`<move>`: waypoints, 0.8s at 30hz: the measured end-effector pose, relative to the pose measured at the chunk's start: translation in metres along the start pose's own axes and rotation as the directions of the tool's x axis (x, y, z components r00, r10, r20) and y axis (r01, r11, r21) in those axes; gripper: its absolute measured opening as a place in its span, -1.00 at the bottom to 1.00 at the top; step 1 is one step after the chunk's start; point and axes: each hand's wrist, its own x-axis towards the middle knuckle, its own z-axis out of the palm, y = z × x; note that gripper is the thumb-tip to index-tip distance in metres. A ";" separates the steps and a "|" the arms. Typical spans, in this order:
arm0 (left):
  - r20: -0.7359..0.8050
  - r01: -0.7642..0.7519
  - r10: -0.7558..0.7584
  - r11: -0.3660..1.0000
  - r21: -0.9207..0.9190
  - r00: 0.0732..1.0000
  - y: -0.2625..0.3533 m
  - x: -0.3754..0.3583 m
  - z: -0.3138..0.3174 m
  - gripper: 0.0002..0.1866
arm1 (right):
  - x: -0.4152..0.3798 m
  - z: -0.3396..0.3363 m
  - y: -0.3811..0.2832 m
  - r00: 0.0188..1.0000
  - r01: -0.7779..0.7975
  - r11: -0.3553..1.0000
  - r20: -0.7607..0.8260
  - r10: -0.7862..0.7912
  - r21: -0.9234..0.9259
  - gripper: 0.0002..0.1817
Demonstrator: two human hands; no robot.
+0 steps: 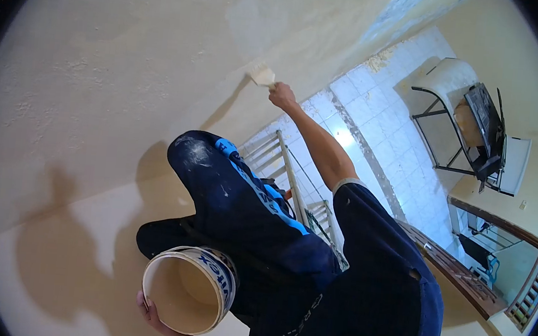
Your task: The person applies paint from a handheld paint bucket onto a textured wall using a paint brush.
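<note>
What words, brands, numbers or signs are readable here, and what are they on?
"vitex" on the bucket.
"REN" on the dark shirt; the letters around it are unclear.
Light-blue lettering on the trousers: too broken up to read surely.
No readable numbers.

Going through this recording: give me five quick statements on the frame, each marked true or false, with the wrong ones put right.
1. The right hand holds a pale, brush-like tool raised to the wall. True.

2. The left hand hangs free, touching nothing. False: it is at the side of a bucket, near the rim.

3. The bucket is closed with a lid. False: its mouth is open and the inside shows.

4. The dark trousers have whitish marks at one knee. True.

5. The floor is covered by a dark carpet. False: it shows pale tiles with a grey strip.
</note>
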 end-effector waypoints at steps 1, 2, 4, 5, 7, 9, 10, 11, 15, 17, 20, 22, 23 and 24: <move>0.028 0.024 -0.024 0.999 -0.023 0.999 0.002 0.002 0.002 -0.54 | 0.003 0.000 0.002 0.994 -0.044 0.992 0.097 0.056 -0.118 -0.72; 0.053 0.052 -0.050 0.998 -0.043 0.997 0.004 0.002 0.003 -0.53 | 0.008 0.003 0.001 0.994 -0.039 0.993 0.096 0.050 -0.111 -0.72; 0.045 0.046 -0.044 0.998 -0.045 0.998 0.007 -0.002 0.005 -0.52 | 0.007 -0.016 -0.021 0.999 -0.038 0.998 0.007 0.039 -0.044 -0.73; 0.049 0.046 -0.044 0.998 -0.044 0.998 0.008 -0.004 0.007 -0.51 | 0.007 -0.031 -0.038 0.999 -0.035 0.998 0.009 0.036 -0.048 -0.73; 0.042 0.071 -0.068 0.994 -0.083 0.997 0.014 -0.006 0.014 -0.56 | 0.003 -0.072 -0.077 0.998 0.039 0.992 -0.036 -0.044 -0.118 -0.74; 0.033 0.088 -0.085 0.988 -0.125 0.996 0.016 -0.003 0.018 -0.60 | -0.009 -0.104 -0.097 0.995 0.068 0.997 -0.066 -0.070 -0.033 -0.74; 0.049 0.044 -0.040 0.997 -0.070 0.998 0.016 -0.001 0.018 -0.60 | -0.018 -0.119 -0.107 0.991 0.101 0.994 -0.092 -0.096 0.052 -0.73; 0.065 0.000 0.001 1.000 -0.014 0.998 0.016 0.000 0.017 -0.61 | -0.029 -0.134 -0.119 0.992 0.100 0.994 -0.088 -0.095 0.051 -0.73; 0.103 0.015 -0.020 0.999 0.050 0.995 -0.011 0.012 -0.011 -0.50 | -0.057 -0.186 -0.173 0.855 0.377 0.910 -0.442 -0.271 0.171 -0.67; 0.250 -0.211 0.178 0.971 0.111 0.952 -0.038 0.021 -0.035 -0.59 | -0.055 -0.182 -0.186 0.789 0.479 0.857 -0.521 -0.325 0.191 -0.67; 0.244 -0.253 0.210 0.955 0.157 0.947 -0.032 0.021 -0.030 -0.64 | -0.023 -0.142 -0.182 0.817 0.549 0.710 -0.464 -0.343 0.441 -0.72; 0.224 -0.192 0.163 0.975 0.115 0.961 -0.024 0.016 -0.022 -0.64 | -0.020 -0.098 -0.154 0.840 0.527 0.691 -0.428 -0.334 0.495 -0.72; 0.215 -0.131 0.112 0.989 0.076 0.970 -0.022 0.013 -0.021 -0.64 | -0.019 -0.075 -0.137 0.865 0.494 0.676 -0.388 -0.318 0.547 -0.72; 0.206 -0.129 0.111 0.989 0.073 0.972 -0.027 0.013 -0.023 -0.64 | -0.016 -0.051 -0.111 0.893 0.442 0.733 -0.327 -0.308 0.517 -0.71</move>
